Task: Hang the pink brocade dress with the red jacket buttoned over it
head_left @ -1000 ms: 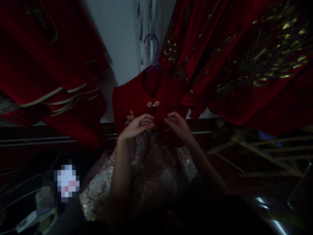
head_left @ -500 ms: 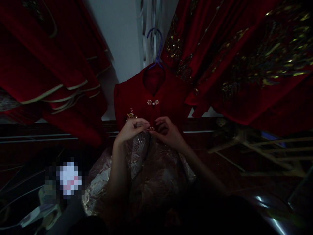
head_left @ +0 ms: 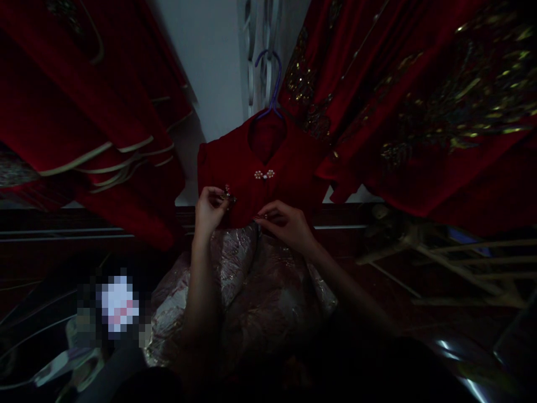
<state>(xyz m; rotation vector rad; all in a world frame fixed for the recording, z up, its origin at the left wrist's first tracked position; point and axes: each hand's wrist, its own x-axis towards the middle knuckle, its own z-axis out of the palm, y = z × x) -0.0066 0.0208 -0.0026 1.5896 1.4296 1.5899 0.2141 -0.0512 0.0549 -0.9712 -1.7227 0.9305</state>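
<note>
On red bodice [head_left: 293, 157], right hand [head_left: 289, 224]; inside, hanger [head_left: 278, 78]

A red jacket [head_left: 230, 157] hangs from a purple hanger [head_left: 278, 79]. The left hand [head_left: 206, 212] is at a gold brooch [head_left: 229, 197]; the right hand [head_left: 291, 223] pinches the jacket's lower front edge, above shiny cloth [head_left: 235, 254].

forearms [head_left: 203, 285] bare, slim, smooth in outline. left grip [head_left: 210, 210] and right grip [head_left: 290, 221] bare too, fingers slender. clothing [head_left: 296, 366] at bottom edge: near black, faint reddish patch, cut too dim to make out.
</note>
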